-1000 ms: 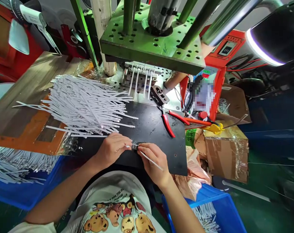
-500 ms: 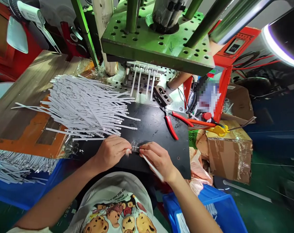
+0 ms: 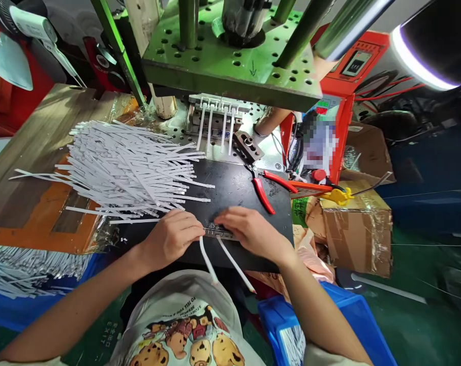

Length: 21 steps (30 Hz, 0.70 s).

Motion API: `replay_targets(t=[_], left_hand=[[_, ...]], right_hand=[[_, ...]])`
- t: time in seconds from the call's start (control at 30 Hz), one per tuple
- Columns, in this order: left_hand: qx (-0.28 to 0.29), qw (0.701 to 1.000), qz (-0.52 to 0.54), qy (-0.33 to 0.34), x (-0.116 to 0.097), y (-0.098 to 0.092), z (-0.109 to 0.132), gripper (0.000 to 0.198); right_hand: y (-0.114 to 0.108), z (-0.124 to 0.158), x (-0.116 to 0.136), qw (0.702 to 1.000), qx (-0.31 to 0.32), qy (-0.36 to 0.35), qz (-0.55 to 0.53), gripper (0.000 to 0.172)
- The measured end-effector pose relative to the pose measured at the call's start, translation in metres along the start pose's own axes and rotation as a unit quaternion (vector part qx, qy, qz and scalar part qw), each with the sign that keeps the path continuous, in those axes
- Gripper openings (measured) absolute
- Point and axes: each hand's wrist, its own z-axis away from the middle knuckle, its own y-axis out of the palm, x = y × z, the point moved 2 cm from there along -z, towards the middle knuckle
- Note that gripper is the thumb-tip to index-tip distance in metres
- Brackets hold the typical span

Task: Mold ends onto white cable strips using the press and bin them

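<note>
My left hand (image 3: 173,236) is closed in a pinch on a white strip (image 3: 208,261) that hangs off the near edge of the black plate (image 3: 238,190). My right hand (image 3: 251,231) presses its fingers down on a small metal piece (image 3: 220,233) lying on the plate between the two hands. A second white strip (image 3: 236,265) runs from that piece toward my body. Just left of my left hand lies a big pile of white strips (image 3: 123,170).
Red-handled pliers (image 3: 266,188) lie on the plate's right side. A green press (image 3: 230,61) stands behind, with white strips hanging in its fixture (image 3: 217,119). Blue bins (image 3: 348,320) sit below right and left (image 3: 24,284). A taped cardboard box (image 3: 354,229) stands to the right.
My right hand has let go of its strip and moved up onto the metal piece. Two strips now hang from the piece toward me; before only one showed.
</note>
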Motion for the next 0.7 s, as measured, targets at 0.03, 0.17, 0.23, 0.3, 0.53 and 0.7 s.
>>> replay_targets(t=[0.03, 0.17, 0.23, 0.3, 0.53, 0.7], left_hand=[[0.04, 0.999, 0.015, 0.007, 0.003, -0.004, -0.006, 0.02], [0.105, 0.99, -0.079, -0.044, 0.021, -0.009, -0.039, 0.022], [0.123, 0.971, -0.183, -0.097, 0.03, -0.002, -0.056, 0.017], [0.145, 0.955, -0.228, -0.122, 0.035, 0.007, -0.067, 0.018], [0.069, 0.991, -0.1, -0.05, 0.011, -0.014, -0.064, 0.012], [-0.232, 0.955, 0.177, -0.055, -0.006, -0.056, -0.033, 0.019]], right_hand=[[-0.006, -0.012, -0.006, 0.999, 0.005, 0.022, 0.038, 0.032], [-0.019, -0.066, -0.02, 0.974, 0.037, 0.085, 0.205, 0.021], [-0.016, -0.084, -0.019, 0.957, 0.079, 0.089, 0.265, 0.021], [-0.013, -0.088, -0.014, 0.939, 0.099, 0.083, 0.319, 0.022], [-0.013, -0.014, -0.013, 0.934, -0.023, 0.114, 0.338, 0.025], [0.012, 0.045, 0.008, 0.962, -0.252, 0.088, 0.05, 0.01]])
